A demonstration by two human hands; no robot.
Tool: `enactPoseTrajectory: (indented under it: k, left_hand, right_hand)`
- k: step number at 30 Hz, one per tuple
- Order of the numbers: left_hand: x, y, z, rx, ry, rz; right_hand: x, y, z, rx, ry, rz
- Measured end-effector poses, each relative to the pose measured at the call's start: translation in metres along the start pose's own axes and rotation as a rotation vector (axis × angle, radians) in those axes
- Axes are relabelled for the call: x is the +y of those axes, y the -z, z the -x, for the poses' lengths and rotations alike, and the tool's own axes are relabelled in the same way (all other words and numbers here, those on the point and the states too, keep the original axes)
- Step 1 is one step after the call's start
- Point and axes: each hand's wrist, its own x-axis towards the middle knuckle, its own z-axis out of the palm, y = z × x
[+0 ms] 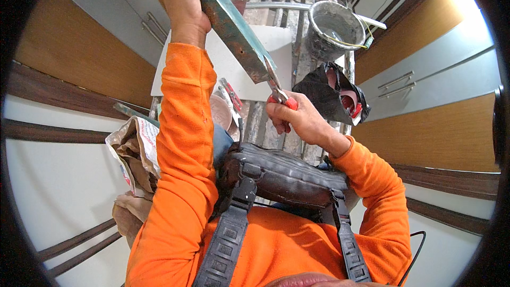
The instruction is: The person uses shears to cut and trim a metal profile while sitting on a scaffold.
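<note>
A long green strip (234, 32), bent lengthwise like a metal profile and stained with brownish marks, slants from the top of the view down toward the middle. My left hand (186, 8) grips it near its upper part, fingers curled over the far edge. Red-handled tin snips (274, 86) are in my right hand (302, 117), which is closed around the handles. Their blades meet the lower end of the strip at its right edge. How deep the blades reach into it I cannot tell.
Below the strip a white board (280, 40) lies on a slatted platform (292, 143). A dirty bucket (321, 48) and black plastic bag (316, 86) stand right. A round bowl (219, 111) and red-handled tool (231, 94) lie near. Paper sacks (133, 154) sit left; cabinets (425, 79) flank both sides.
</note>
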Motion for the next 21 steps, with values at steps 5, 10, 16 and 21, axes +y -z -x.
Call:
enactPoseTrajectory:
  k: [5,10,16,21]
  left_hand:
    - [0.0025,-0.0039,0.0048,-0.022,0.014,0.025]
    - [0.0027,-0.0091,0.0060,0.000,-0.059,0.011]
    - [0.0036,-0.0064,0.0041,-0.062,-0.080,0.079]
    - [0.0051,-0.0041,0.0018,-0.091,-0.047,0.119]
  right_hand:
    - [0.0025,-0.0008,-0.0011,0.050,0.078,0.007]
    - [-0.0010,0.0052,-0.0016,0.065,0.014,0.023]
    - [0.0017,0.0034,-0.0001,0.031,0.015,-0.057]
    - [0.0016,-0.0026,0.0038,0.039,-0.030,-0.040]
